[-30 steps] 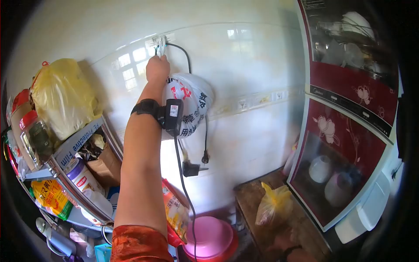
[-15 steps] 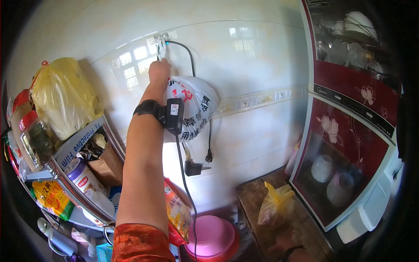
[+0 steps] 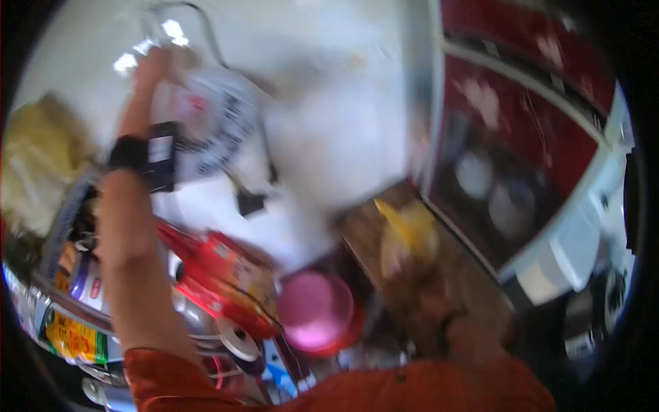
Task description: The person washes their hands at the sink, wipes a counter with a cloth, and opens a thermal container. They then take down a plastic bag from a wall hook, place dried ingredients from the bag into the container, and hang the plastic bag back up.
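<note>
At the upper left, my left hand (image 3: 156,66) is closed round the gathered top of a white plastic bag (image 3: 213,120) with red and black lettering, which hangs against the tiled wall. A black box (image 3: 163,156) on a cord sits at my left wrist. My right hand (image 3: 436,302) is low on the right, over the dark wooden surface (image 3: 473,288), just below a yellow plastic bag (image 3: 408,237). Motion blur smears its fingers, so I cannot make out whether they touch the bag.
A pink basin (image 3: 314,310) sits at the lower middle beside a red package (image 3: 230,275). Shelves (image 3: 75,305) with bottles and packets stand at the left, below another yellow bag (image 3: 38,165). A dark red cabinet (image 3: 511,130) is at the right. A black plug adapter (image 3: 251,202) hangs on the wall.
The view has swung down and to the right, so the wall things appear farther left. More of my right arm shows. My left hand still holds the white bag.
</note>
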### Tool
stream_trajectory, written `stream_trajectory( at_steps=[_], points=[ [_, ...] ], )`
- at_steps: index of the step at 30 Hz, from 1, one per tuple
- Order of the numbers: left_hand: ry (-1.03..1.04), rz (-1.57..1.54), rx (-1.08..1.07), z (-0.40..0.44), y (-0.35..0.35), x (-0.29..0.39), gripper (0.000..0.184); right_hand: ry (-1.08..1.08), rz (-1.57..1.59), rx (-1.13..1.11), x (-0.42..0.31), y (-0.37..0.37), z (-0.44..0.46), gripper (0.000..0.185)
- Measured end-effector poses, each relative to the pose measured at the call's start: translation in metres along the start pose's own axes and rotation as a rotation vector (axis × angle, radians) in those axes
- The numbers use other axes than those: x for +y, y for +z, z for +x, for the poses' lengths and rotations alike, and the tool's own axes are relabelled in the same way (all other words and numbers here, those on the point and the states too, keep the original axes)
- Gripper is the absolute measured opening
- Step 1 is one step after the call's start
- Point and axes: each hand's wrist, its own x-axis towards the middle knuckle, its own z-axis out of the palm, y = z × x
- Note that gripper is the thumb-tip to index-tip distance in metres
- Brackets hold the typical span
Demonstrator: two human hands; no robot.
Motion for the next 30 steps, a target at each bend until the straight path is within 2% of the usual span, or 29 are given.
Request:
stream_trajectory(
  at_steps=[1, 2, 3, 4, 5, 6, 7, 8, 9, 11, 13, 15, 17, 18, 19, 20, 21, 22, 23, 25, 27, 28, 30],
  points=[
    [-0.275, -0.064, 0.152, -0.025, -0.081, 0.045, 0.046, 0.022, -0.022, -0.035, -0.002, -0.001, 0.001, 0.104],
    [-0.107, -0.128, 0.506, -0.051, -0.121, 0.082, 0.044, 0.047, -0.028, -0.064, -0.002, -0.003, 0.004, 0.102],
    [0.188, -0.325, 0.680, -0.077, -0.152, 0.116, 0.037, 0.123, 0.017, -0.234, -0.014, -0.026, 0.003, 0.102],
    [0.217, -0.506, 0.561, -0.109, -0.169, 0.157, 0.030, 0.141, 0.025, -0.231, -0.009, -0.016, 0.006, 0.103],
    [0.048, -0.666, 0.231, -0.145, -0.168, 0.191, 0.031, 0.146, 0.026, -0.219, -0.004, -0.004, 0.010, 0.103],
    [0.104, -0.783, -0.018, -0.180, -0.158, 0.224, 0.027, 0.155, 0.027, -0.232, -0.007, -0.007, 0.009, 0.103],
    [0.166, -0.738, -0.372, -0.208, -0.135, 0.255, 0.021, 0.205, 0.005, -0.289, -0.009, -0.015, 0.012, 0.104],
    [0.334, -0.450, -0.673, -0.227, -0.134, 0.293, 0.018, 0.253, -0.018, -0.341, -0.009, -0.020, 0.014, 0.105],
    [0.386, -0.721, -0.719, -0.273, -0.091, 0.311, 0.019, 0.258, -0.021, -0.331, -0.013, -0.017, 0.011, 0.105],
    [0.291, -0.915, -0.979, -0.307, -0.102, 0.365, 0.039, 0.184, 0.027, -0.217, -0.012, -0.017, 0.008, 0.115],
    [0.123, -1.233, -0.604, -0.332, -0.108, 0.414, 0.050, 0.173, 0.043, -0.211, -0.013, -0.019, 0.006, 0.112],
    [-0.132, -1.225, -0.588, -0.356, -0.079, 0.463, 0.054, 0.152, 0.048, -0.195, -0.010, -0.019, 0.007, 0.109],
    [-0.399, -1.108, -0.509, -0.363, -0.080, 0.496, 0.049, 0.088, -0.023, -0.103, -0.010, -0.008, 0.006, 0.101],
    [-0.496, -1.278, -0.497, -0.356, -0.092, 0.497, 0.047, 0.118, -0.100, -0.211, 0.001, 0.019, 0.014, 0.100],
    [-0.598, -1.431, -0.445, -0.347, -0.102, 0.494, 0.045, 0.093, -0.084, -0.187, 0.003, 0.014, 0.024, 0.099],
    [-0.533, -1.175, -0.119, -0.364, -0.065, 0.520, 0.030, 0.068, -0.068, -0.164, 0.004, 0.009, 0.032, 0.098],
    [-0.598, -1.326, -0.200, -0.349, -0.089, 0.507, 0.025, 0.017, -0.089, -0.120, 0.001, -0.003, 0.023, 0.099],
    [-0.639, -1.156, -0.156, -0.355, -0.076, 0.519, 0.023, -0.032, -0.112, -0.075, -0.003, -0.019, 0.014, 0.100],
    [-0.691, -1.276, -0.096, -0.359, -0.072, 0.523, 0.020, 0.036, -0.008, -0.169, 0.004, 0.001, 0.011, 0.105],
    [-0.752, -1.310, -0.319, -0.335, -0.104, 0.496, 0.017, 0.162, -0.042, -0.284, 0.005, 0.009, 0.025, 0.114],
    [-0.729, -1.401, -0.335, -0.328, -0.095, 0.495, 0.018, 0.184, -0.059, -0.258, 0.040, 0.088, 0.062, 0.118],
    [-0.735, -1.393, -0.320, -0.329, -0.090, 0.499, 0.018, 0.197, -0.066, -0.254, 0.041, 0.089, 0.065, 0.120],
    [-0.846, -1.565, -0.291, -0.331, -0.082, 0.509, 0.019, 0.168, -0.017, -0.310, 0.029, 0.053, 0.050, 0.125]
  ],
)
